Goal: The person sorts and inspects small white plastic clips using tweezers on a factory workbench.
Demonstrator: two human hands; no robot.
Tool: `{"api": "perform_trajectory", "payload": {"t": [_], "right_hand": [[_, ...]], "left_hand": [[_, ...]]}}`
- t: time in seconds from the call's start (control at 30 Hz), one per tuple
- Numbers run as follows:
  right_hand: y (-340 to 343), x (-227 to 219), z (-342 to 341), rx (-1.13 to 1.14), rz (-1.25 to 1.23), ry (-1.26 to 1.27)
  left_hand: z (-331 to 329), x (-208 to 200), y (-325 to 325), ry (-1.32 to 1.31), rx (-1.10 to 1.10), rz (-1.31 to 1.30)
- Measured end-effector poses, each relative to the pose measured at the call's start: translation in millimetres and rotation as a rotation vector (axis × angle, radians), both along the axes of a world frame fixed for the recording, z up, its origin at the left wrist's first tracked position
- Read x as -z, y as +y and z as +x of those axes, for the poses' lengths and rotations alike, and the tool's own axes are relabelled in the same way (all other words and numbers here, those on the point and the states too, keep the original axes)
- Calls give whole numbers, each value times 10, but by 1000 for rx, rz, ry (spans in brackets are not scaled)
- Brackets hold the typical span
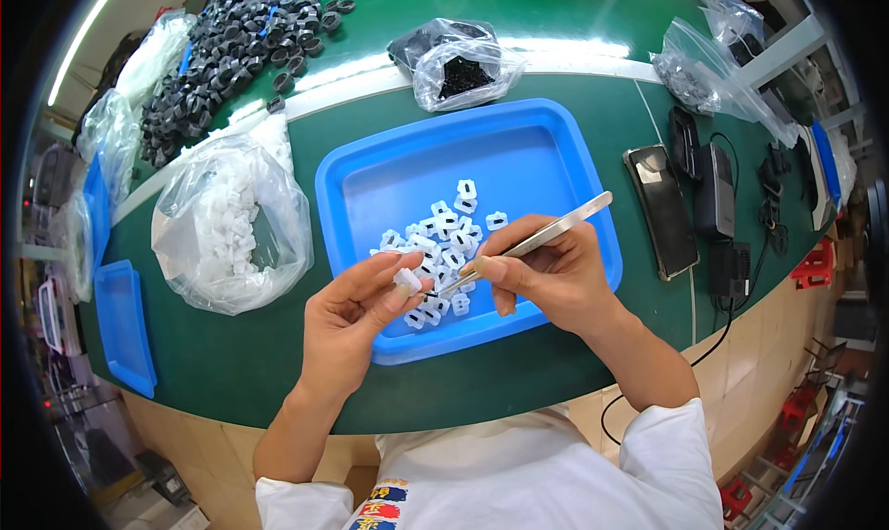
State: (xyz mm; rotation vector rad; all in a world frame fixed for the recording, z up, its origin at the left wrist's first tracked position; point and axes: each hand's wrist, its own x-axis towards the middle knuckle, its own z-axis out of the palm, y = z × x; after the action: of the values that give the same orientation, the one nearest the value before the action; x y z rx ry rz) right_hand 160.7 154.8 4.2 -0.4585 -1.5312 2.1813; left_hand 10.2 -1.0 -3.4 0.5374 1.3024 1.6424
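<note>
Between thumb and fingers, my left hand (356, 312) pinches a small white plastic part (407, 280) above the near side of a blue tray (370, 174). Metal tweezers (560, 224) are gripped in my right hand (556, 275), with their tips pointing down and left toward that part. A tiny dark piece seems to be at the tips, too small to make out. Under and behind my hands, a heap of white plastic parts (449, 224) lies in the tray, many with dark slots or inserts in the middle.
Left of the tray sits an open clear bag of white parts (227, 224). Behind it stands a bag of small black pieces (463, 74). Many dark caps (218, 62) cover the far left. A phone (660, 211) and a black device (713, 192) with a cable lie right.
</note>
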Motion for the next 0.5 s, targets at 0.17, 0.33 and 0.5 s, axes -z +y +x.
{"api": "perform_trajectory", "payload": {"t": [0.17,0.33,0.5], "right_hand": [[-34,22,-14,-3,17,-36],[-100,33,-48,18,71,-33],[-135,-2,-52,17,62,-36]], "left_hand": [[-1,37,-9,23,33,38],[-3,80,-21,20,70,91],[-1,87,-25,-54,16,69]]}}
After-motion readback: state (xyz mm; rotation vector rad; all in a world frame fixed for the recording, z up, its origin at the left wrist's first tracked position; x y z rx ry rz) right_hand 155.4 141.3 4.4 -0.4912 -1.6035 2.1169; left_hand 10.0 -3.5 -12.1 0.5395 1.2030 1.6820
